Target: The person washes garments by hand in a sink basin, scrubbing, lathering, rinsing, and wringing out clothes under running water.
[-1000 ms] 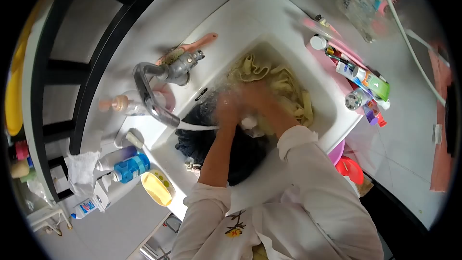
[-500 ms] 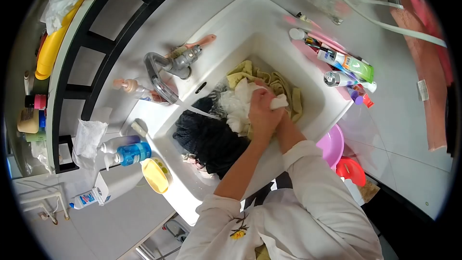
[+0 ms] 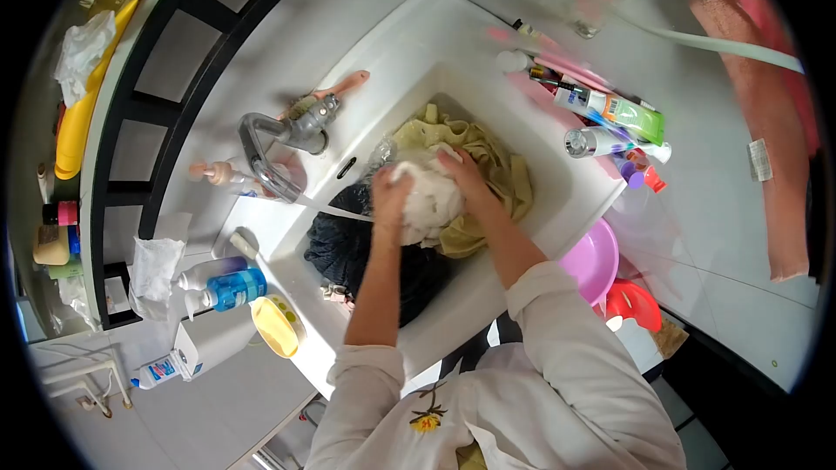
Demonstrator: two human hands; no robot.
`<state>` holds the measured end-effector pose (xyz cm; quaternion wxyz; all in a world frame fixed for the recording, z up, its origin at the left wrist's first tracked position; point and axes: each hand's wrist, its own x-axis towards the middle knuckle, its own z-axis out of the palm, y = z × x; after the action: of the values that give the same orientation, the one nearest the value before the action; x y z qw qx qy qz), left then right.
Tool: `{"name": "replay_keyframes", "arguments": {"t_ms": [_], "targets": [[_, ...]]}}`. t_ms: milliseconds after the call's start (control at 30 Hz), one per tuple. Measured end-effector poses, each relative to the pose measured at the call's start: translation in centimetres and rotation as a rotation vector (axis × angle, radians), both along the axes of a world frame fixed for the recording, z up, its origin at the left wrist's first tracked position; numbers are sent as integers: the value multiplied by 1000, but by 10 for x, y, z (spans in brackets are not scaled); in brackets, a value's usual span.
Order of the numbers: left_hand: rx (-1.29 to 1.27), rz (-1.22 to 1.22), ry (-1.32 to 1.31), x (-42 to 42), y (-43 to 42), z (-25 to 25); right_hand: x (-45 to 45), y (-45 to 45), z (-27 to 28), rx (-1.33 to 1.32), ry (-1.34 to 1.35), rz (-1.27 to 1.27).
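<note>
Newly parted hands: clasped together on the cloth a moment ago, they are now on opposite sides of it, so the bundle is spread between two grips.
Left hand (image 3: pixel 389 200): fingers curled around the near-left side of the white cloth (image 3: pixel 428 200).
Right hand (image 3: pixel 470 183): grasping its right edge, beside the olive cloth (image 3: pixel 507 165).
White cloth: bunched and wet-looking, at the centre of the frame, inside the sink (image 3: pixel 409 30), over the other laundry.
Dark cloth (image 3: pixel 418 283): heaped left of and below the hands.
Tap (image 3: pixel 306 129): upper left of centre, a thin stream of water (image 3: pixel 335 209) reaching towards the left hand.
Sink edges: a pink-handled brush (image 3: pixel 351 83) behind the tap; a blue bottle (image 3: pixel 237 289) and yellow soap dish (image 3: pixel 276 329) at lower left; a green-and-white tube (image 3: pixel 636 119) among toiletries at upper right.
Room: pale tiles, a black frame (image 3: pixel 170 110) at upper left, a purple basin (image 3: pixel 596 261) and red basin (image 3: pixel 634 303) right of the sink.
</note>
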<state>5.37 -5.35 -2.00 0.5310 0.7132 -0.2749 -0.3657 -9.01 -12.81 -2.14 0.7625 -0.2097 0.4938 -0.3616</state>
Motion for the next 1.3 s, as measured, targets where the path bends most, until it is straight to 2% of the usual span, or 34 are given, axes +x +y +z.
{"name": "replay_keyframes", "arguments": {"t_ms": [33,67,100,133,167,267,300,333,367,400,433,467,500,567,667,700,733,767,800,867,967,1000,1067,1133,1167,1200,1300], "targets": [[-87,-39,112,-31,-7,21,-6,-8,-16,-236,-49,143],[-152,-98,-203,-60,-10,41,-21,-20,-32,-470,-98,290],[-216,-156,-519,-88,-13,61,-25,-22,-35,-554,-153,353],[-216,-190,-626,-116,-11,87,-29,-24,-37,-636,-214,413],[-220,-221,-736,-135,-9,104,-26,-24,-33,-571,-279,389],[-376,-107,-842,-144,-12,73,-22,-15,-11,-362,-464,324],[-263,-6,-680,-129,-19,67,-23,-12,-3,-290,-519,300],[-146,91,-518,-100,-24,60,-24,-8,5,-211,-460,303],[-8,126,-789,-58,-22,28,-25,-4,14,-129,-404,304],[137,159,-1058,-13,-15,4,-24,-1,24,-45,-234,328],[114,147,-834,16,0,11,-25,0,38,36,-63,348],[-1,24,-830,36,19,7,-22,6,67,26,-43,280],[-113,-106,-810,55,38,5,-20,7,60,-10,-30,209],[-82,14,-591,62,42,2,-11,5,41,-88,-4,69],[146,-67,-385,35,16,28,0,3,35,-201,211,116],[113,-6,-61,17,7,18,2,0,30,-161,155,122],[31,-91,-155,-2,-3,10,2,-5,25,-122,100,129],[-87,-72,-212,-51,-8,59,3,-10,19,-82,47,136],[-139,-101,-568,-76,-13,61,1,-15,13,-28,-59,137],[-184,-125,-880,-130,-12,94,-3,-18,5,78,-237,145],[-173,-185,-946,-139,-10,80,-8,-17,-4,191,-421,148],[-179,60,-735,-130,-14,72,-10,-16,-8,198,-409,163],[117,162,-595,-72,-15,65,-9,-14,-2,171,-308,220],[191,188,-751,-19,16,44,-8,-14,30,-7,-7,420],[189,115,-780,-4,39,40,-8,-13,51,-95,142,509],[185,43,-808,10,61,38,-7,-10,69,-196,205,488],[177,94,-628,-29,103,79,4,-21,35,-542,424,476]]}}
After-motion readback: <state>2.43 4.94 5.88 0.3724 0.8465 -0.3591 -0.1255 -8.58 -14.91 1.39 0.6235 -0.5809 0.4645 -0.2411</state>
